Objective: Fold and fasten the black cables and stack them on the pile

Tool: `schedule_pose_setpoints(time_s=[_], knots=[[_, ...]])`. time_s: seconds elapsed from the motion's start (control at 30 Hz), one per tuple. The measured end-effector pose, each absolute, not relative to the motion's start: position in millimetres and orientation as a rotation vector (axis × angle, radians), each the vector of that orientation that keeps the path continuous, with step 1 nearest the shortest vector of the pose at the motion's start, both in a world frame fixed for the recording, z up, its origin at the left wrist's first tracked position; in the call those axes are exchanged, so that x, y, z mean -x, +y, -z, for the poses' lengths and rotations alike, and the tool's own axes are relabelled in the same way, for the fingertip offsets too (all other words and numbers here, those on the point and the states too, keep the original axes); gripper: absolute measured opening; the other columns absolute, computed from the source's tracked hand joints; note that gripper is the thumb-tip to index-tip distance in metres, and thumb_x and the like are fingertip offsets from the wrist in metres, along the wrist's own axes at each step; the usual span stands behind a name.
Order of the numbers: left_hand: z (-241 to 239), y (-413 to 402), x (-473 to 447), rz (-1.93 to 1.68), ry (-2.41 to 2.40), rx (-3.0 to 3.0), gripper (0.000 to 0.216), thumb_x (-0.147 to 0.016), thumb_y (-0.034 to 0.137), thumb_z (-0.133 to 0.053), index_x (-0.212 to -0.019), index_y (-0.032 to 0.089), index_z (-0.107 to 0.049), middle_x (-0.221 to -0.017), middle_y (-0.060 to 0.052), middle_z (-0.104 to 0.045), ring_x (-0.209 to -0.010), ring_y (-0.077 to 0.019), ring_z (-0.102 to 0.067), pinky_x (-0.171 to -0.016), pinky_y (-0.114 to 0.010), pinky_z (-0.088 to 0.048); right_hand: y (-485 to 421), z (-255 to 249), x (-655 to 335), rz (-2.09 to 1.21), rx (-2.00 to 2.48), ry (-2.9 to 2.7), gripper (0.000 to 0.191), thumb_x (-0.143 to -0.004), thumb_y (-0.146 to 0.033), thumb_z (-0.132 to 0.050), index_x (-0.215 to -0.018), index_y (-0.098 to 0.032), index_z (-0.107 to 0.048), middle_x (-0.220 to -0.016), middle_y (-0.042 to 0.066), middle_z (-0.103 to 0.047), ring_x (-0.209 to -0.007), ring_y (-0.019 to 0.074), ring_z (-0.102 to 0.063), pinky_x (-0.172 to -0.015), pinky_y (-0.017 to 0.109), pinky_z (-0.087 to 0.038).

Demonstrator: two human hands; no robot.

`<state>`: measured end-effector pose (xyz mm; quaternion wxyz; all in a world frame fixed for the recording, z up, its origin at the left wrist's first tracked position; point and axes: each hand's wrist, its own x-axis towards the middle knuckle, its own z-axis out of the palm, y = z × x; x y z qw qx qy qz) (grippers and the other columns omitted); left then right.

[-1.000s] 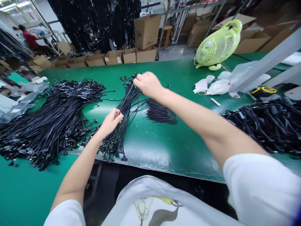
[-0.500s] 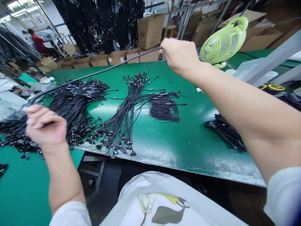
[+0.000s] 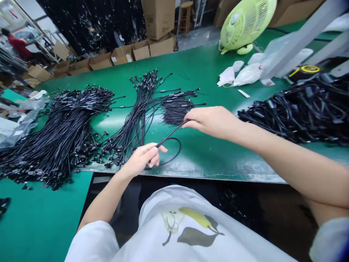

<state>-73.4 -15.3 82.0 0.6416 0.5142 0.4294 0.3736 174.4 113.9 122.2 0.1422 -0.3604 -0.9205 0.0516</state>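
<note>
A black cable (image 3: pixel 171 134) runs between my two hands over the front of the green table, with a loop of it hanging below. My left hand (image 3: pixel 143 157) pinches it close to the table's front edge, some fingers spread. My right hand (image 3: pixel 208 119) grips it higher up, thumb and fingers pressed together. Just beyond lies a bundle of thin black ties or wires (image 3: pixel 174 112). To its left, a loose bunch of black cables (image 3: pixel 137 112) with connectors at both ends is spread out. The cable's ends are hard to make out.
A large heap of black cables (image 3: pixel 68 123) covers the left of the green table (image 3: pixel 215 160). More coiled cables (image 3: pixel 300 109) are piled at right. A green fan (image 3: pixel 245 25), plastic bags (image 3: pixel 249 74) and a tape measure (image 3: pixel 304 71) stand behind. Cardboard boxes (image 3: pixel 122 54) line the far side; a person (image 3: pixel 17 45) sits beyond.
My hands have come from wide apart to close together over the table's front. The cable, stretched taut before, now has a loop. My right hand has come down, my left has moved right.
</note>
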Motion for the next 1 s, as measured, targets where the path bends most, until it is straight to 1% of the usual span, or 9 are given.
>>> schedule_pose_setpoints(time_s=[0.2,0.3,0.43,0.57,0.63,0.73,0.8,0.9,1.0], knots=[[-95.7,-5.8,106.1,-1.174,0.858,-0.727,0.022,-0.087,0.035,-0.061,-0.092,0.015,-0.069,-0.051,0.010,-0.025,-0.039,-0.0025,-0.020,-0.046,-0.015,-0.036,130.1,-74.4,-243.1,-0.539,1.121,-2.476,0.041,-0.089,-0.056,-0.049,-0.107,-0.024,-0.066,-0.086,0.004,-0.069,-0.071,0.0188,-0.062,-0.062,0.029,-0.044],[-101.7,3.5,109.0,-1.432,0.830,-0.636,0.026,-0.086,0.027,-0.061,-0.109,0.017,-0.067,-0.060,0.007,-0.036,-0.045,-0.0022,-0.029,-0.048,-0.011,-0.036,105.5,-59.4,-242.1,-0.377,1.094,-2.420,0.039,-0.096,-0.044,-0.036,-0.113,-0.023,-0.065,-0.098,0.008,-0.070,-0.083,0.0209,-0.065,-0.066,0.031,-0.045],[-90.5,14.7,88.1,-1.321,0.953,-0.805,0.037,-0.079,0.024,-0.067,-0.115,0.017,-0.065,-0.079,0.001,-0.056,-0.055,-0.0041,-0.041,-0.043,-0.015,-0.031,58.1,-65.7,-219.9,-0.163,0.881,-2.632,0.033,-0.097,-0.031,-0.036,-0.102,-0.021,-0.068,-0.078,0.006,-0.067,-0.066,0.0175,-0.061,-0.053,0.028,-0.036],[-72.7,6.4,48.4,-1.081,1.097,-1.238,0.029,-0.087,0.037,-0.061,-0.107,0.018,-0.068,-0.098,-0.007,-0.067,-0.078,-0.0136,-0.057,-0.067,-0.024,-0.046,31.3,-92.0,-191.3,-0.525,0.495,-2.782,0.034,-0.098,-0.028,-0.037,-0.082,-0.020,-0.066,-0.071,0.002,-0.065,-0.060,0.0132,-0.057,-0.055,0.025,-0.037],[-68.6,-3.2,33.5,-0.932,1.073,-1.407,0.028,-0.089,0.041,-0.058,-0.102,0.019,-0.069,-0.093,-0.007,-0.067,-0.086,-0.0175,-0.059,-0.080,-0.029,-0.046,36.8,-101.9,-180.9,-0.761,0.463,-2.656,0.036,-0.099,-0.029,-0.036,-0.080,-0.020,-0.065,-0.078,0.003,-0.068,-0.067,0.0134,-0.060,-0.062,0.024,-0.041],[-67.7,-11.2,24.5,-0.935,0.932,-1.331,0.031,-0.092,0.045,-0.053,-0.101,0.018,-0.065,-0.066,-0.001,-0.058,-0.066,-0.0147,-0.055,-0.072,-0.030,-0.045,57.8,-100.4,-171.5,-0.996,0.597,-2.305,0.030,-0.098,-0.033,-0.041,-0.084,-0.020,-0.064,-0.086,0.003,-0.068,-0.078,0.0142,-0.062,-0.074,0.025,-0.045],[-69.0,-9.2,24.5,-1.051,0.855,-1.145,0.032,-0.090,0.047,-0.055,-0.097,0.017,-0.063,-0.055,0.004,-0.046,-0.052,-0.0110,-0.045,-0.060,-0.027,-0.040,68.7,-87.9,-165.2,-1.070,0.694,-2.032,0.021,-0.089,-0.041,-0.059,-0.095,-0.021,-0.063,-0.093,0.004,-0.066,-0.082,0.0155,-0.060,-0.076,0.027,-0.046],[-69.7,-1.1,24.8,-1.197,0.846,-0.902,0.031,-0.082,0.048,-0.065,-0.087,0.018,-0.060,-0.054,0.006,-0.036,-0.047,-0.0083,-0.035,-0.053,-0.025,-0.035,70.0,-62.0,-150.1,-1.308,0.765,-1.638,0.045,-0.073,-0.052,-0.073,-0.101,-0.020,-0.059,-0.087,0.002,-0.061,-0.076,0.0147,-0.057,-0.069,0.027,-0.047],[-62.2,1.9,17.3,-1.159,0.852,-0.763,0.034,-0.080,0.051,-0.067,-0.085,0.018,-0.059,-0.070,0.000,-0.053,-0.068,-0.0130,-0.055,-0.071,-0.030,-0.046,60.2,-43.4,-134.9,-1.617,0.822,-1.218,0.039,-0.084,-0.057,-0.059,-0.078,-0.019,-0.055,-0.056,-0.006,-0.040,-0.047,0.0075,-0.036,-0.046,0.021,-0.032]])
